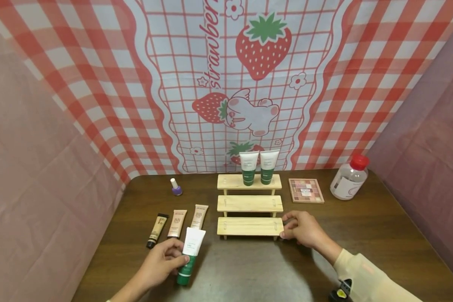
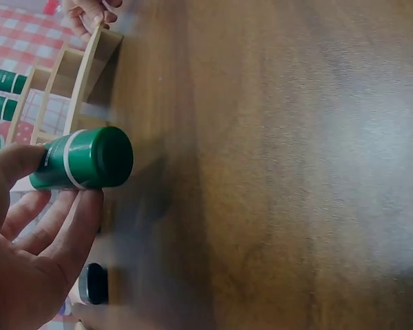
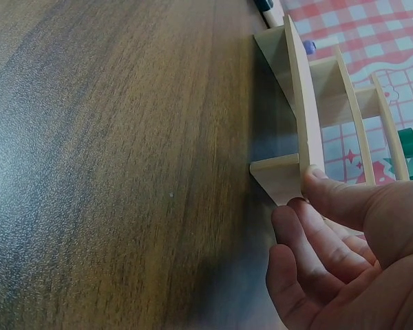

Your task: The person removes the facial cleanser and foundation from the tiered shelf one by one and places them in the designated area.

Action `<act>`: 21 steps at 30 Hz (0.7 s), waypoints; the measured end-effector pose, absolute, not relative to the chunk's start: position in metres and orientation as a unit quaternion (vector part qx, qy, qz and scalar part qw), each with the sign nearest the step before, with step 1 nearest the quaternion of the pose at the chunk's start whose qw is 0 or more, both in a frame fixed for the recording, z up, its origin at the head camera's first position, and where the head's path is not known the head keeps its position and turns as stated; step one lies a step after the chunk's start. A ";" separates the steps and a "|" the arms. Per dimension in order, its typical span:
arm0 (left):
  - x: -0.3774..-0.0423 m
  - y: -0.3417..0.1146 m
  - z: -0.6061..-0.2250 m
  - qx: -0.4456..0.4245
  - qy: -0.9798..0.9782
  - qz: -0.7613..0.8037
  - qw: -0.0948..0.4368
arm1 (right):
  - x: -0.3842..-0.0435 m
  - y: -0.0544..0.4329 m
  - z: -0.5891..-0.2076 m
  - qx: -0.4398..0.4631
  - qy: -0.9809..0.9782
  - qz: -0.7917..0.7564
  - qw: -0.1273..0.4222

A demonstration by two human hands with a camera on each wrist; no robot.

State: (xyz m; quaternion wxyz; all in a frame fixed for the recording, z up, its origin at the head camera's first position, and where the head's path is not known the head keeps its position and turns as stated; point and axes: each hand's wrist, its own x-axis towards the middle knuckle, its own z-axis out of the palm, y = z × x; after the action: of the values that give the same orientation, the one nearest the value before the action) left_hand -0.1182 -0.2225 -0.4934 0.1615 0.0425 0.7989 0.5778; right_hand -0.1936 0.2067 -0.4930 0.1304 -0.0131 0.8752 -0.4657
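My left hand (image 1: 160, 263) grips a white and green squeeze tube (image 1: 193, 242), thumb on one side and fingers on the other. In the left wrist view, its green cap (image 2: 113, 158) points toward the camera. My right hand (image 1: 304, 229) holds the right end of the lowest step of a three-tier wooden display stand (image 1: 249, 226). Seen from the right wrist, the thumb lies on the step's edge (image 3: 307, 117) and the fingers curl by its end. Two matching tubes, one left (image 1: 248, 167) and one right (image 1: 268, 167), stand upright on the top step.
Two BB cream tubes (image 1: 178, 222) (image 1: 199, 216) and a gold tube with a black cap (image 1: 157, 230) lie left of the stand. Behind them stands purple nail polish (image 1: 176, 187). Right of the stand are an eyeshadow palette (image 1: 306, 191) and a red-capped clear bottle (image 1: 349, 179).
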 end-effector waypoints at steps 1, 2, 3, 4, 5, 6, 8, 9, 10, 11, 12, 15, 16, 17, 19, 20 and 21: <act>-0.117 -0.223 -0.494 0.043 0.798 0.578 0.164 | -0.193 0.207 -0.493 -0.013 0.876 -0.465 0.130; -0.116 -0.223 -0.495 0.045 0.797 0.579 0.167 | -0.193 0.207 -0.493 -0.013 0.876 -0.465 0.130; -0.115 -0.224 -0.497 0.047 0.796 0.579 0.169 | -0.193 0.207 -0.493 -0.013 0.876 -0.464 0.130; -0.114 -0.225 -0.498 0.049 0.795 0.580 0.172 | -0.193 0.207 -0.493 -0.013 0.876 -0.464 0.130; -0.113 -0.225 -0.499 0.050 0.796 0.578 0.174 | -0.193 0.207 -0.493 -0.013 0.877 -0.463 0.129; -0.112 -0.225 -0.500 0.050 0.796 0.577 0.175 | -0.193 0.207 -0.493 -0.012 0.877 -0.463 0.129; -0.110 -0.226 -0.502 0.046 0.796 0.577 0.178 | -0.193 0.206 -0.492 -0.012 0.877 -0.463 0.129; -0.109 -0.227 -0.503 0.043 0.797 0.576 0.179 | -0.193 0.206 -0.492 -0.012 0.877 -0.463 0.129; -0.108 -0.227 -0.503 0.041 0.797 0.575 0.180 | -0.193 0.206 -0.492 -0.012 0.877 -0.462 0.129; -0.108 -0.227 -0.504 0.037 0.798 0.574 0.181 | -0.193 0.206 -0.492 -0.011 0.877 -0.463 0.129; -0.107 -0.228 -0.505 0.035 0.798 0.574 0.182 | -0.193 0.206 -0.492 -0.011 0.877 -0.463 0.129; -0.105 -0.228 -0.506 0.028 0.800 0.570 0.188 | -0.192 0.206 -0.492 -0.010 0.877 -0.463 0.129; -0.104 -0.228 -0.506 0.026 0.800 0.568 0.190 | -0.192 0.206 -0.492 -0.010 0.877 -0.463 0.129; -0.104 -0.228 -0.506 0.024 0.801 0.566 0.193 | -0.192 0.206 -0.491 -0.010 0.877 -0.463 0.129; -0.103 -0.228 -0.506 0.020 0.802 0.563 0.197 | -0.192 0.206 -0.491 -0.009 0.877 -0.463 0.130; -0.103 -0.228 -0.506 0.019 0.804 0.560 0.198 | -0.192 0.206 -0.491 -0.010 0.877 -0.463 0.130; -0.103 -0.228 -0.506 0.017 0.806 0.557 0.197 | -0.193 0.206 -0.492 -0.010 0.877 -0.463 0.130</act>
State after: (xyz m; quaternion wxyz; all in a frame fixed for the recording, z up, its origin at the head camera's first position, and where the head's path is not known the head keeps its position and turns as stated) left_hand -0.1026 -0.2279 -0.5062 0.1974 0.0165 0.8062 0.5574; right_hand -0.1926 0.2057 -0.4915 0.1298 -0.0097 0.8768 -0.4629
